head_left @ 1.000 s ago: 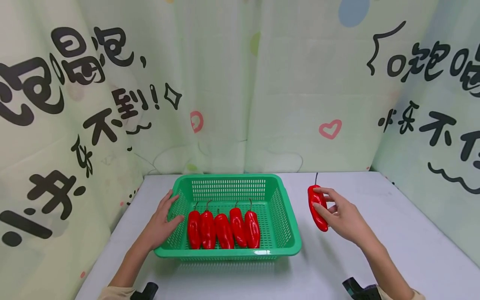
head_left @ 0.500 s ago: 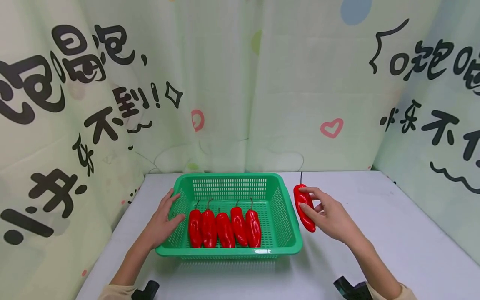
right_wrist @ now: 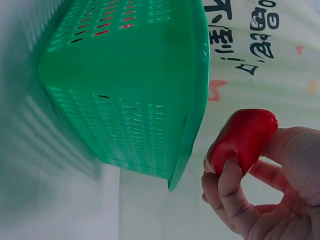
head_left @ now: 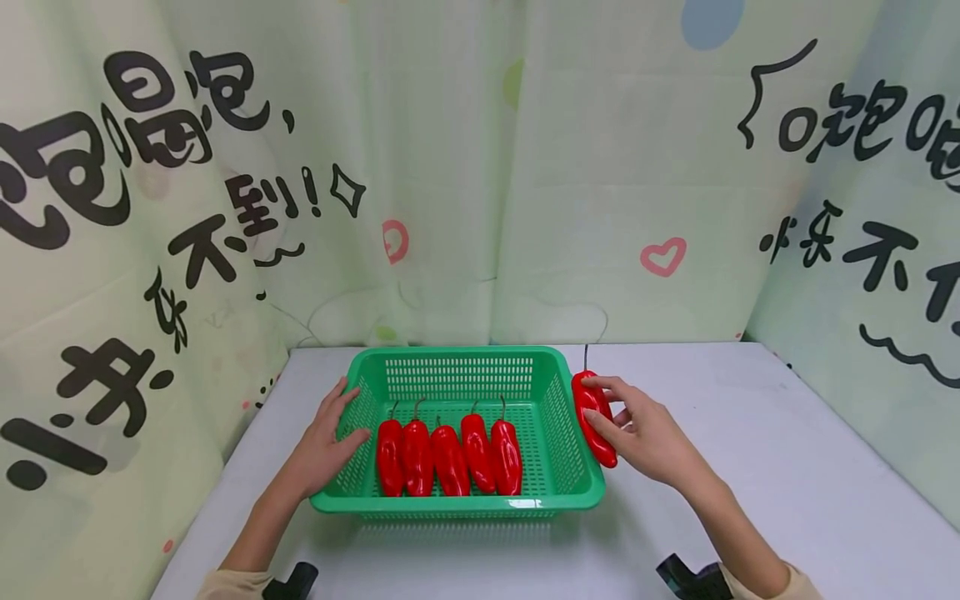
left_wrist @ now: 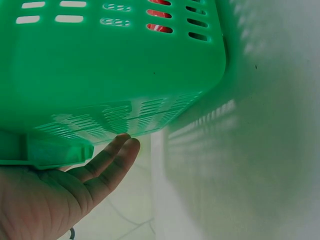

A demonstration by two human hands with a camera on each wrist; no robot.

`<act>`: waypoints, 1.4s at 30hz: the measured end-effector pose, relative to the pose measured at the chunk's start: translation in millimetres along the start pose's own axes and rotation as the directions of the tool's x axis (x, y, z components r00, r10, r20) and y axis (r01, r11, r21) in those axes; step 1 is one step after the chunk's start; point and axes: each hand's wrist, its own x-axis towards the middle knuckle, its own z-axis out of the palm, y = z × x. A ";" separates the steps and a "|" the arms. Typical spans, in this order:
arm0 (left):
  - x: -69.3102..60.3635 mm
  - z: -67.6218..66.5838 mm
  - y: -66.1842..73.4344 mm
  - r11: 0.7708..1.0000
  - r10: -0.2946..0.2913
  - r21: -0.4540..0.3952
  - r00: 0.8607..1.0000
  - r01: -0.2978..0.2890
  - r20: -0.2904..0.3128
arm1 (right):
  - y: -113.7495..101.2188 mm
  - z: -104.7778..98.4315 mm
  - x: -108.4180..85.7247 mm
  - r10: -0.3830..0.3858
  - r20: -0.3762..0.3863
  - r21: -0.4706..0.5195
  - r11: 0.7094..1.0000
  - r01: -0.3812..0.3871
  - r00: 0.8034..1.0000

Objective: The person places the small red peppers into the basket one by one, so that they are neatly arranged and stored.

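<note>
My right hand (head_left: 648, 432) pinches a glossy red chili pepper (head_left: 592, 412) between thumb and fingers, its thin dark stem pointing up. The pepper is held at the right rim of a green plastic basket (head_left: 457, 505). In the right wrist view, the blunt end of the red pepper (right_wrist: 245, 137) faces the camera, just beyond the rim. My left hand (head_left: 324, 446) holds the basket's left rim, thumb over the top. Its fingers (left_wrist: 117, 162) reach along the outer wall in the left wrist view. Several red peppers (head_left: 450, 461) lie side by side in the basket, stems away from me.
A white table (head_left: 757, 433) carries the basket. Behind it and at both sides hangs a pale green curtain (head_left: 570, 208) printed with black characters and hearts. The bare basket floor (head_left: 536, 450) shows right of the peppers.
My right hand has brought the pepper leftward, from the open tabletop to the basket's right rim. My left hand and the peppers in the basket have stayed put.
</note>
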 end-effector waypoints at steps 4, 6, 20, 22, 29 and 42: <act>-0.1 -0.3 0.9 1.000 -0.006 0.002 1.000 0.006 0.011 | -1.1 2.8 0.8 -0.006 0.005 -0.002 1.000 0.006 1.000; -0.2 -0.4 1.6 1.000 -0.007 0.001 1.000 0.007 0.013 | -1.6 4.2 1.5 -0.002 0.008 -0.008 1.000 0.002 1.000; -0.1 -0.4 1.3 1.000 -0.004 -0.003 1.000 0.004 0.014 | -6.3 11.4 3.4 -0.029 0.025 -0.015 0.999 0.029 0.999; -0.2 -0.3 1.0 1.000 -0.004 -0.004 1.000 0.004 0.012 | -6.7 12.2 3.5 -0.036 0.026 -0.014 0.999 0.036 0.999; -0.8 0.0 0.2 1.000 0.008 -0.001 1.000 -0.008 0.001 | -7.4 14.1 4.4 -0.051 0.043 -0.011 0.999 0.052 0.998; -0.7 -0.2 0.9 1.000 0.000 0.002 1.000 0.000 -0.003 | -8.3 15.1 6.1 -0.066 0.047 -0.003 0.998 0.066 0.997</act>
